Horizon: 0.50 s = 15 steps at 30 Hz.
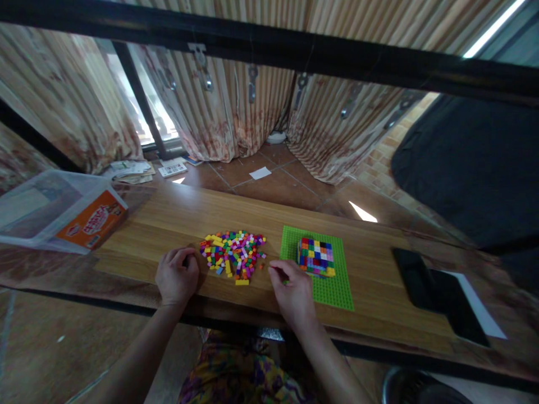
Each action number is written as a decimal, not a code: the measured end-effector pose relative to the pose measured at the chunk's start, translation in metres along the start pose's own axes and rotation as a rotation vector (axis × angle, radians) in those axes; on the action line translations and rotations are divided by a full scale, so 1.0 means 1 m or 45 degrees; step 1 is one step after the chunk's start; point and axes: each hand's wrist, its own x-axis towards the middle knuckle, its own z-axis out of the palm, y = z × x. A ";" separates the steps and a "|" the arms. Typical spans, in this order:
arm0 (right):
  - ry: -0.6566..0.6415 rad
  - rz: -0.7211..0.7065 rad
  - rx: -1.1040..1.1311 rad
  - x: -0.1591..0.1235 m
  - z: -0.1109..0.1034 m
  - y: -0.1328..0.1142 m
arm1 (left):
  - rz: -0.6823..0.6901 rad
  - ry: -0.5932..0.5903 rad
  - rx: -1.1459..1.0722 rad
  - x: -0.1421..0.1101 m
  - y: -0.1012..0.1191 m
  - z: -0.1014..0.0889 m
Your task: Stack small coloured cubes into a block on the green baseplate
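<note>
Left hand (177,278): curled; cannot tell whether its grip is closed.
Right hand (292,289): thumb and forefinger bent inward; whether this grip meets cannot be told.
Loose bricks (238,255): heaped on the bench (374,275).
Brick block (315,255): on the green baseplate (337,294), right of the heap.
Curtains (227,112): beyond.

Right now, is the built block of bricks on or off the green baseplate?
On: the brick block sits within the edges of the green baseplate, whose studded surface shows around it.

two hands (177,276) (293,289), one green baseplate (337,294), one brick block (315,257), one brick pile (236,252), one bin (92,221)
</note>
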 end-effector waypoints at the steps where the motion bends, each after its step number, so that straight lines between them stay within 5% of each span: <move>1: 0.024 -0.008 0.005 -0.003 -0.009 0.004 | -0.002 -0.002 0.000 0.000 0.000 0.000; 9: 0.205 -0.011 -0.373 -0.016 -0.086 0.050 | -0.033 -0.006 -0.005 0.000 0.002 0.000; 15: 0.194 -0.096 -0.572 -0.008 -0.099 0.064 | -0.054 -0.027 -0.011 0.001 0.003 -0.002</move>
